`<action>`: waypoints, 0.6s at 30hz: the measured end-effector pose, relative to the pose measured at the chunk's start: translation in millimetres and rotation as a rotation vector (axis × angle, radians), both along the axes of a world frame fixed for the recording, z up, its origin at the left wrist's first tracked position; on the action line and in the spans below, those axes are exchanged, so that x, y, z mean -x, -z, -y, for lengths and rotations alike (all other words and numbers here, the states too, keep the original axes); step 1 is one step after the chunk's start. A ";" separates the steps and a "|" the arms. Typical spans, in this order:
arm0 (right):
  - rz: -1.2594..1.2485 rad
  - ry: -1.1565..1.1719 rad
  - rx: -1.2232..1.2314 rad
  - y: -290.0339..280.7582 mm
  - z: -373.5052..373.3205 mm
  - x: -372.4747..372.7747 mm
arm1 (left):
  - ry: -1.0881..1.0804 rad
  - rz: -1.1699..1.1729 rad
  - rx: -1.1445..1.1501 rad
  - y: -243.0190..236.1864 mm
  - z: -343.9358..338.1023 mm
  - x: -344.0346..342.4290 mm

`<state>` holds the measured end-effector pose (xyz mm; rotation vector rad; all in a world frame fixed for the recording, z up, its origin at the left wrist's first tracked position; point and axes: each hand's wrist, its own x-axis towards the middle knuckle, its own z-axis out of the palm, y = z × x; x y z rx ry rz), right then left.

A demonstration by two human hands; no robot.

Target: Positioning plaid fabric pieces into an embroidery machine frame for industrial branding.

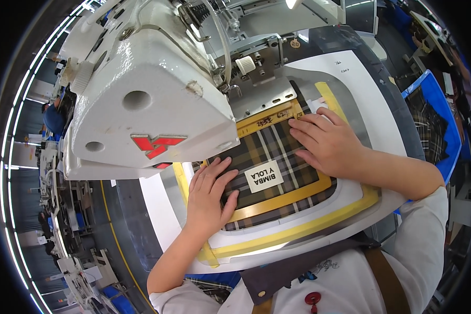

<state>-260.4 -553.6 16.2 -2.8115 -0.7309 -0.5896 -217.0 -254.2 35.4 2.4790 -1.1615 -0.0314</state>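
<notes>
A brown, black and white plaid fabric (pixel 303 157) lies in a template with a yellow frame (pixel 275 204), yellow tape around it. A cream printed label (pixel 262 177) sits on the plaid. My left hand (pixel 206 198) rests open, fingers spread over the fabric's left part beside the label. My right hand (pixel 324 142) lies open on the upper right of the fabric and frame, fingertips near the top bar. A white sewing machine head (pixel 146 120) overhangs the upper left, with a steel plate (pixel 264 107) along the frame's top.
The dark machine table (pixel 319 42) extends behind the template. A blue bin (pixel 432 83) with plaid pieces stands at the right. On the left, beyond a floor with a yellow line, a person in blue (pixel 55 118) is among other workstations.
</notes>
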 end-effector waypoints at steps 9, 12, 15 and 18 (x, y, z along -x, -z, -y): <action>-0.027 -0.079 0.066 2.4 19.3 -5.6 | 0.057 0.036 -0.059 1.0 57.4 -0.6; -0.031 -0.101 0.079 3.5 21.2 -6.3 | 0.070 0.031 -0.079 0.5 69.4 0.0; -0.035 -0.135 0.072 5.6 21.6 -8.8 | 0.061 0.028 -0.079 1.8 73.8 0.7; -0.038 -0.165 0.070 9.1 22.4 -11.1 | 0.061 0.039 -0.073 6.6 77.7 0.8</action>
